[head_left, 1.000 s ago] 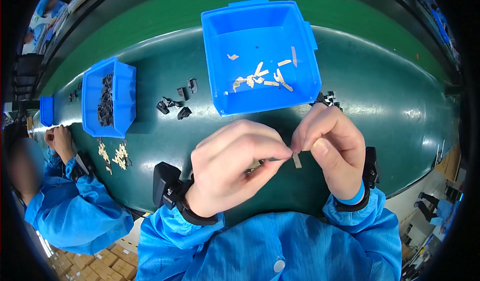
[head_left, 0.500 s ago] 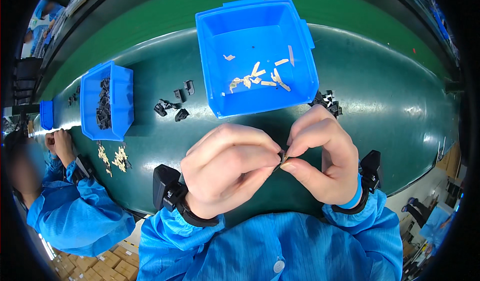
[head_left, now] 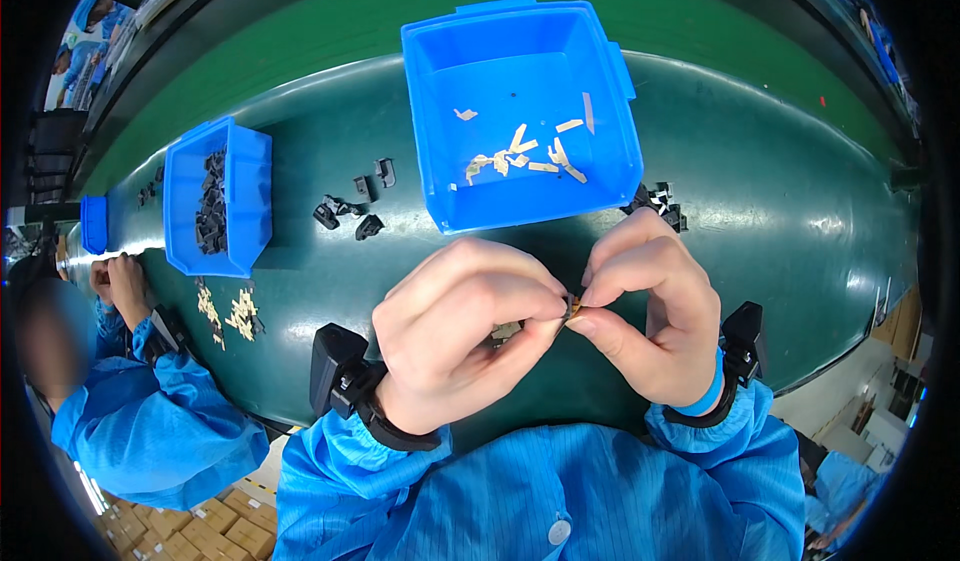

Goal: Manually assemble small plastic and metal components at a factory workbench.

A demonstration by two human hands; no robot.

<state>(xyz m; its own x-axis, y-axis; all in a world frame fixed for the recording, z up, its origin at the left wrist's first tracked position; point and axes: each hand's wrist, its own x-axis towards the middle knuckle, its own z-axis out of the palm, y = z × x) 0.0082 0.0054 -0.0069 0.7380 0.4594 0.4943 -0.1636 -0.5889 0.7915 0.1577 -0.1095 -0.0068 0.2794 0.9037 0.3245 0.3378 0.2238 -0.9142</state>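
Two hands meet just in front of the large blue bin (head_left: 600, 196): left hand (head_left: 465, 336) and right hand (head_left: 650, 311) pinch one small black-and-tan part (head_left: 572, 307) between fingertips. The tan strip seen earlier now sits tucked in. Three blue bins stand beyond, with four black clips (head_left: 350, 206) left of the large one.

Worker wore bright blue smock with elastic-gathered cuffs, white snap button at front. Black boxy device strapped at left wrist (head_left: 345, 381); similar black unit, blue band at right wrist (head_left: 735, 356). Hands bare.
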